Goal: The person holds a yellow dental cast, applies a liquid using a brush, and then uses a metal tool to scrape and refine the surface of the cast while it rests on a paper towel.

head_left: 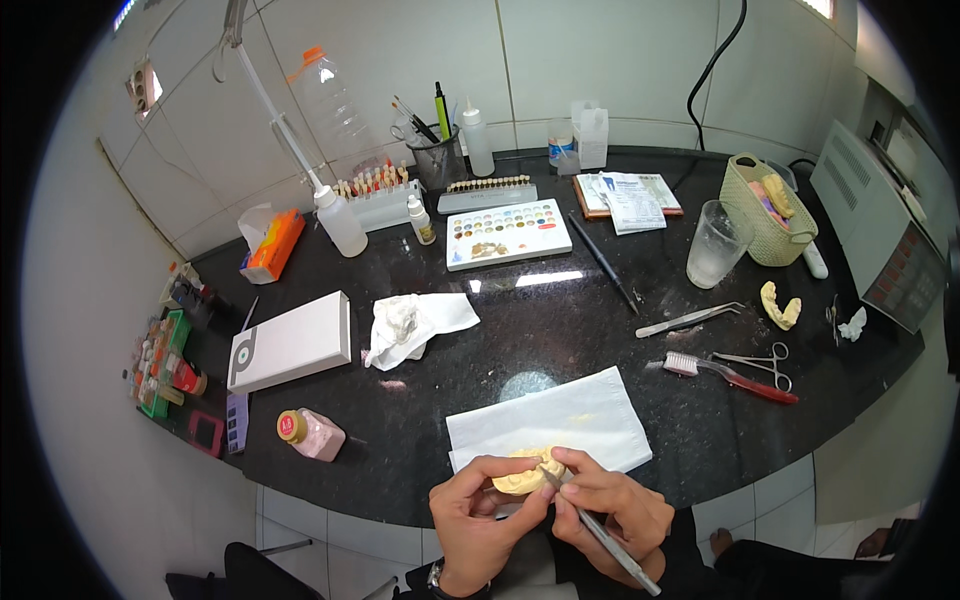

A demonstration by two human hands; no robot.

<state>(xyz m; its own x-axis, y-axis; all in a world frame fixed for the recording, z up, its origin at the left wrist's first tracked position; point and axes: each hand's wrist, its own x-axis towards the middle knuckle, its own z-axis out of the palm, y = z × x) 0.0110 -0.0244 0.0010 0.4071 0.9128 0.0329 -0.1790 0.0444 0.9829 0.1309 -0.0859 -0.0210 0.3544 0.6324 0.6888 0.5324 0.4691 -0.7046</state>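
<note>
At the table's front edge, my left hand (475, 525) grips a pale yellow dental cast (512, 484) between thumb and fingers. My right hand (622, 505) is closed around a slim metal-handled knife (612, 551), its handle slanting down to the right. The knife's tip meets the cast near my fingertips, which partly cover it, so the exact blade shape is hidden. Right-hand fingers also rest against the cast's upper right side. A folded white paper napkin (560, 408) lies beneath and just beyond the cast, with a faint yellow smear of dust on it.
On the black tabletop, a toothbrush (730, 377), tweezers (690, 319), scissor-handled forceps (765, 363) and another yellow cast (780, 306) lie right. A pink-filled bottle (312, 434) and white box (290, 343) stand left. Farther back are a palette (508, 234), a glass (716, 245) and a basket (765, 218).
</note>
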